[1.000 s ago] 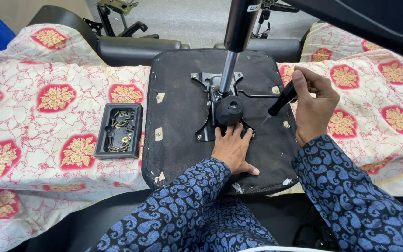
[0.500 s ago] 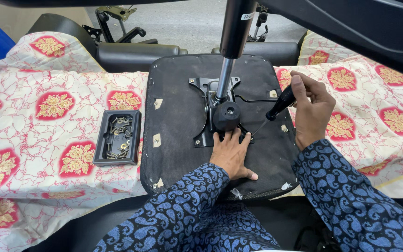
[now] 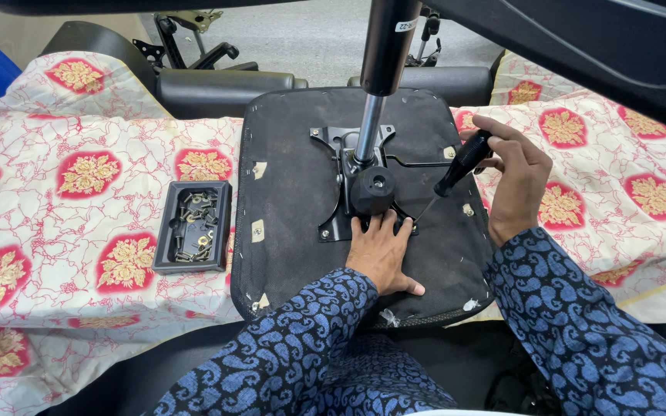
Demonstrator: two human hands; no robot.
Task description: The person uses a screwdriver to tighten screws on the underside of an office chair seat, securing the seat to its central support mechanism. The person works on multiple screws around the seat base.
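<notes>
An upturned black chair seat (image 3: 287, 192) lies on a patterned cloth, with a black metal mechanism plate (image 3: 341, 142) bolted to its middle and a gas-lift column (image 3: 383, 62) rising from it. My left hand (image 3: 383, 254) rests flat on the seat, fingertips against the plate's near edge by the round black housing (image 3: 371, 191). My right hand (image 3: 514, 181) grips a black-handled screwdriver (image 3: 460, 163), its thin shaft angled down-left to the plate's near right corner.
A black tray (image 3: 165, 231) holding several screws and bolts sits left of the seat on the red-and-white cloth (image 3: 79, 223). Black armrests (image 3: 225, 81) and chair parts lie beyond. A dark chair part overhangs the upper right (image 3: 580, 46).
Both hands keep their places on the seat and the screwdriver. The view has shifted slightly, so everything sits a little lower and leftward in frame.
</notes>
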